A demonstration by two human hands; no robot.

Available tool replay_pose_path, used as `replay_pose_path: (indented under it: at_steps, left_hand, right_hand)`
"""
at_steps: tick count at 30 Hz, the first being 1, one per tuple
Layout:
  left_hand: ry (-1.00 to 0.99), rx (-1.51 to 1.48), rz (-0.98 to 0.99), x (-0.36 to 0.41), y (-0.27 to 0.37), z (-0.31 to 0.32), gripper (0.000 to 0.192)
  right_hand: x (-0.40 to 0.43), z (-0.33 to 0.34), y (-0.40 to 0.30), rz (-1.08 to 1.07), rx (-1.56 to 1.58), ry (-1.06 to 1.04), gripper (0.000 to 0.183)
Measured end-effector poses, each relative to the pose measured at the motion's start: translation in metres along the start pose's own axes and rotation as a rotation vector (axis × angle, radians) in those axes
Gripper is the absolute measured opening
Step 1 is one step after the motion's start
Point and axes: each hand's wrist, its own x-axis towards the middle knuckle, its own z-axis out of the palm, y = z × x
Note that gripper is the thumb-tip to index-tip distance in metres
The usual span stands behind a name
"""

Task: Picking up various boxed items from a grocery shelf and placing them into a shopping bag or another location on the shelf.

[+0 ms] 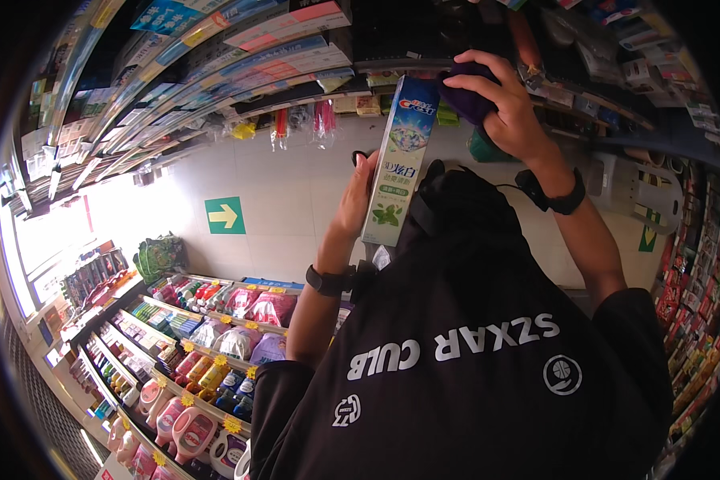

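Observation:
A long Crest toothpaste box point(398, 165) stands tilted before my black shirt. My left hand point(360, 189) grips its lower left edge, with the fingers mostly hidden behind the box. My right hand point(497, 96) holds a bunched dark purple cloth point(469, 99) beside the box's upper right side. Whether the cloth touches the box cannot be told. A black band sits on each wrist.
Shelves of flat boxes point(288, 57) rise at the upper left, with small hanging packets point(324, 123) below. Shelves of bottles point(195, 429) and bags point(273, 306) stand lower left. More packed shelves point(690, 300) line the right. A green arrow sign point(225, 215) marks the floor.

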Motion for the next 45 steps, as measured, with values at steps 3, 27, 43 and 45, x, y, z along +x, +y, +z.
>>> replay_pose_path:
  at_steps: [3,27,43,45]
  left_hand:
    - [0.000,0.012,0.000,-0.001,0.001,0.001,0.077]
    - [0.013,-0.018,-0.002,-0.002,-0.003,-0.008,0.074]
    - [-0.041,-0.165,-0.041,0.002,0.001,-0.003,0.079]
    - [-0.057,-0.159,-0.045,0.002,0.002,-0.002,0.080]
  right_hand:
    - [-0.002,0.002,0.001,0.014,0.005,-0.016,0.060]
    - [-0.001,0.006,-0.001,-0.012,-0.104,-0.121,0.063]
    - [0.002,0.011,0.002,0.000,-0.070,-0.124,0.067]
    - [0.003,0.011,0.002,-0.006,-0.074,-0.125,0.067]
